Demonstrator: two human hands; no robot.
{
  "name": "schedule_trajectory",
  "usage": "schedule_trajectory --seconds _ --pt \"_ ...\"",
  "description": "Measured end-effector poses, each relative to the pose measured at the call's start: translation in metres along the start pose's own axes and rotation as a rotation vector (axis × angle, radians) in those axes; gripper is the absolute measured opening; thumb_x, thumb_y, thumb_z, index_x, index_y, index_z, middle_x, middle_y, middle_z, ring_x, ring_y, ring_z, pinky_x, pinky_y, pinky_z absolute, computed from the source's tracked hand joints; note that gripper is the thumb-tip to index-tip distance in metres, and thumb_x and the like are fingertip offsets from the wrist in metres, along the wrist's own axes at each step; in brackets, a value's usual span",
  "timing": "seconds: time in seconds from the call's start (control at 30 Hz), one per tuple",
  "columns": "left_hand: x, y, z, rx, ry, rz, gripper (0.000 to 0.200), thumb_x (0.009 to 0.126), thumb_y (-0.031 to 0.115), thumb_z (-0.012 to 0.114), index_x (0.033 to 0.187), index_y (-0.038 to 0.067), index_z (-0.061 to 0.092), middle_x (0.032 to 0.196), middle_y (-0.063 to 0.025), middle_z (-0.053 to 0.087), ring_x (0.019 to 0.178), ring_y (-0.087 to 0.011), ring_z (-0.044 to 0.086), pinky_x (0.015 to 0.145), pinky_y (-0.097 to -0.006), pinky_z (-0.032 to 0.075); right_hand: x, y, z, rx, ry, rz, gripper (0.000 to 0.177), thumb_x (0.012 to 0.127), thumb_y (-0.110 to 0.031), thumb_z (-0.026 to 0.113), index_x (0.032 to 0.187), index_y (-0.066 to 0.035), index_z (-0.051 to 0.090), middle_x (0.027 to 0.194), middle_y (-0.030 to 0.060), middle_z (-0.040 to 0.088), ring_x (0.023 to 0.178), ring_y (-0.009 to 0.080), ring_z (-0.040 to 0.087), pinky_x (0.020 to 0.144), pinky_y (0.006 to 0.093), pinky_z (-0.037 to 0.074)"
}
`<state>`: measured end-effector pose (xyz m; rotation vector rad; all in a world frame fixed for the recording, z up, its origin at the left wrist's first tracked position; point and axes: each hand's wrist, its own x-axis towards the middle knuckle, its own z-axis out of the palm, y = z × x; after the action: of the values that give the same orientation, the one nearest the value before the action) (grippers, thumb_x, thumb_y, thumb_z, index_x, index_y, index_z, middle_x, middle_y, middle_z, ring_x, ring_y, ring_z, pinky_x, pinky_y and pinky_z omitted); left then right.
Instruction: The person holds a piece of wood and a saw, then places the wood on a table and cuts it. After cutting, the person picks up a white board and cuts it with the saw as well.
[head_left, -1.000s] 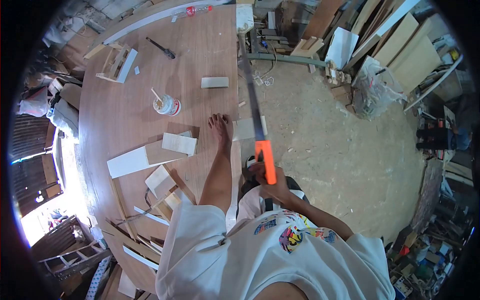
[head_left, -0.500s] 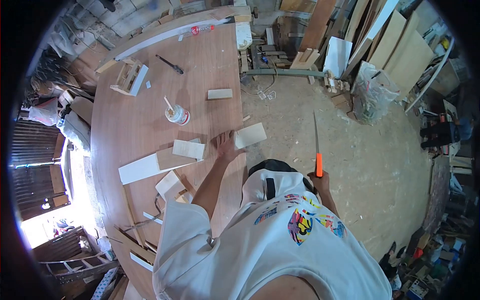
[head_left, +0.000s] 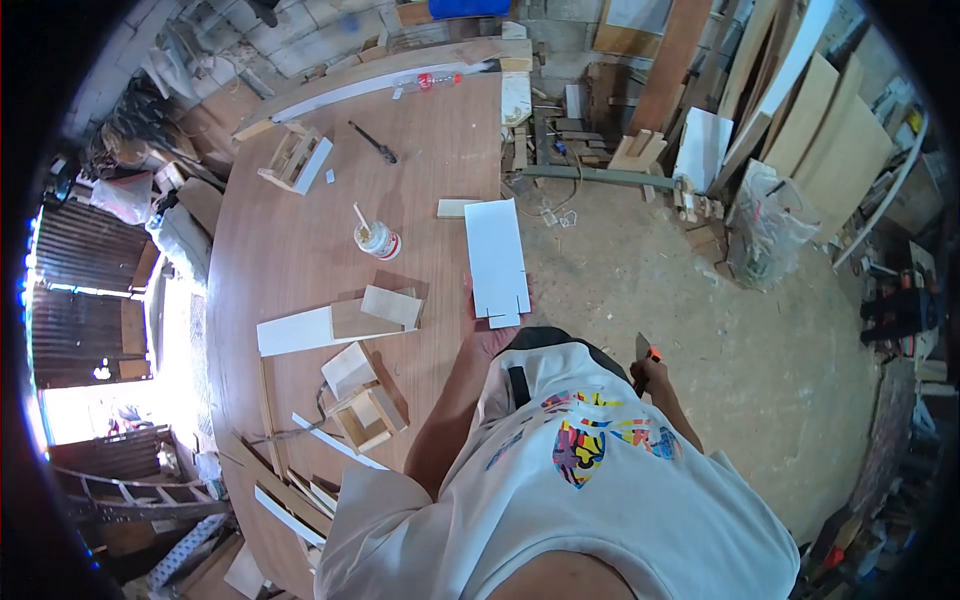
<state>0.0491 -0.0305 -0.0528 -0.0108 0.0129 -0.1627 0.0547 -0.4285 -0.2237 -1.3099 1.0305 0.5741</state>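
My left hand (head_left: 492,338) is closed under the near end of a white notched board (head_left: 495,260), which it holds up at the table's edge. Slots are cut near the board's close end, and a short tab sticks out there. Most of my left fingers are hidden behind the board. Out to the right, over the floor, my right hand (head_left: 651,374) grips a handsaw by its orange handle (head_left: 655,354). Only a short stretch of the saw blade (head_left: 641,346) shows. A small wood block (head_left: 455,208) lies just beyond the board, partly covered by it.
On the wooden table (head_left: 440,130) are a white jar (head_left: 378,241) with a stick in it, a screwdriver (head_left: 374,143), a small wooden frame (head_left: 297,160), stacked boards (head_left: 295,332) and an open wooden box (head_left: 368,417). A plastic bag (head_left: 768,230) and leaning planks (head_left: 840,150) stand at right.
My left hand has lifted the white board from the table edge and turned it lengthwise. The saw, upright before, now appears lowered and foreshortened. The view has shifted slightly.
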Motion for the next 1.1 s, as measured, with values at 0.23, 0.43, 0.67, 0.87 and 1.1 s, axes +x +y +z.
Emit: schedule_trajectory --seconds 0.23,0.43,0.67,0.87,1.1 --pt "0.016 -0.026 0.025 -0.077 -0.054 0.074 0.102 0.075 0.077 0.05 0.131 -0.008 0.04 0.116 -0.0233 0.054 0.098 -0.0312 0.057 0.086 -0.0422 0.049 0.046 0.001 0.016 -1.128 0.097 -0.431 0.021 0.065 -0.016 0.062 0.081 -0.004 0.068 0.079 0.021 0.068 0.079 0.0362 0.067 0.071 0.0423 0.052" --pt "0.02 -0.033 0.027 0.162 0.089 0.217 0.088 0.074 0.054 0.07 0.134 -0.002 0.039 0.126 -0.0228 0.049 0.113 -0.0344 0.053 0.094 -0.0432 0.047 0.057 -0.034 0.028 -1.305 -0.084 -0.598 0.015 0.066 -0.015 0.06 0.074 -0.004 0.067 0.072 0.0209 0.066 0.071 0.0361 0.067 0.067 0.0409 0.054" --pt "0.051 -0.043 0.036 0.568 0.116 0.228 0.069 0.068 0.003 0.061 0.134 0.003 0.04 0.129 -0.0092 0.049 0.125 -0.021 0.042 0.109 -0.0372 0.031 -0.014 -0.102 0.091 -0.618 -0.414 -0.276 0.004 0.075 -0.002 0.064 0.072 -0.002 0.061 0.072 0.0106 0.066 0.068 0.0199 0.067 0.056 0.033 0.054" --pt "0.059 -0.054 0.014 0.526 0.288 0.286 0.053 0.065 -0.008 0.053 0.117 0.003 0.05 0.113 -0.005 0.056 0.111 -0.0194 0.051 0.1 -0.0348 0.037 -0.134 -0.171 0.135 -0.451 -0.661 -0.418 0.011 0.084 -0.009 0.067 0.084 -0.002 0.059 0.089 0.011 0.068 0.082 0.0188 0.067 0.06 0.0328 0.056" --pt "0.056 -0.078 0.006 0.467 0.234 0.161 0.073 0.069 -0.011 0.05 0.139 0.003 0.037 0.115 -0.0072 0.054 0.11 -0.0196 0.052 0.096 -0.0331 0.04 -0.185 -0.204 0.15 -0.191 -0.773 -0.536 0.032 0.08 -0.007 0.074 0.069 -0.005 0.044 0.09 0.0137 0.066 0.069 0.0145 0.062 0.059 0.031 0.057"
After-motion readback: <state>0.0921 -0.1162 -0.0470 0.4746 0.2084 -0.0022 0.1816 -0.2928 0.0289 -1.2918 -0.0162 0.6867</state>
